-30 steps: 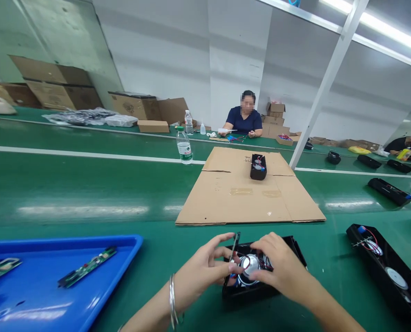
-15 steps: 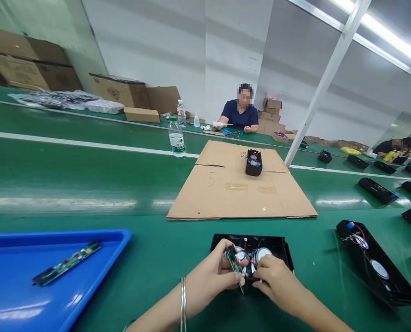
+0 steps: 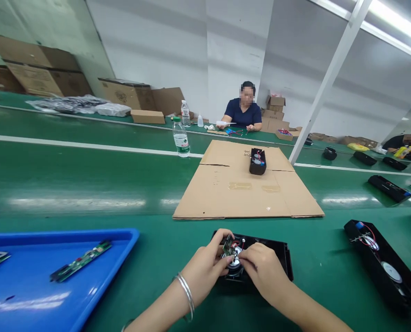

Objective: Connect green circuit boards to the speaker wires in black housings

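Before me on the green bench lies a black speaker housing with white-backed round speakers and thin wires inside. Over its left half, my left hand is closed on a small green circuit board, held tilted between thumb and fingers. My right hand is pinched at the board's right side, beside the wires. Its fingertips cover whatever they grip, so I cannot tell if that is a wire or a plug.
A blue tray with circuit boards stands at left. Beyond the housing lies a cardboard sheet bearing another speaker housing. An open housing sits at right. A water bottle and a seated person are farther back.
The board has turned and shifted left and up in my left hand. My right hand has moved left, up to the board. The view has swung slightly left.
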### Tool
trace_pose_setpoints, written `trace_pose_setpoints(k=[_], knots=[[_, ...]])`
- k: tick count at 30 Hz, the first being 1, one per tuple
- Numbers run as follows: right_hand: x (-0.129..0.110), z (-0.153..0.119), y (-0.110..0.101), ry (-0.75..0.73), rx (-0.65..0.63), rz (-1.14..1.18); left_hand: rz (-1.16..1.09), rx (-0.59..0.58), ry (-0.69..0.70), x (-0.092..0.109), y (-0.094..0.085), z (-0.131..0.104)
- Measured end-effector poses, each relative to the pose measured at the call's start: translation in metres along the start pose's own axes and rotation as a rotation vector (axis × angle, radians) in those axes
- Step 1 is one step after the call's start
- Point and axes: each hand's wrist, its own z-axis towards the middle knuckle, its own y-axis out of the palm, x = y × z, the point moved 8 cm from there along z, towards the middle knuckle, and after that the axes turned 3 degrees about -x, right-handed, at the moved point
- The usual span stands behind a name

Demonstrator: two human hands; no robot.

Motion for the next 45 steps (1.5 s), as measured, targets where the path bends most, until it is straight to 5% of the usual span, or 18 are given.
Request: trace_pose_setpoints(k=[16,23,31,41,45], knots=[[-0.003,0.003,0.008,-0.065,-0.057,-0.193,0.208,0.099,0.157,0.001,0.007,-0.001],[-0.01,-0.005,0.011,-0.166,0.059,-0.463,0.327,0.186,0.12,-0.003,0.013,-0.006],[0.0,0.0,-0.001,-0.076,0.046,-0.22,0.26,-0.006,0.191,0.008,0.017,-0.004],[-0.001,0.0,0.002,-0.098,0.011,-0.181,0.227,0.023,0.126,0.009,0.013,-0.006],[0.016,0.002,0.001,0.129,-0.015,-0.004,0.457,0.064,0.064,0.003,0.005,-0.008]])
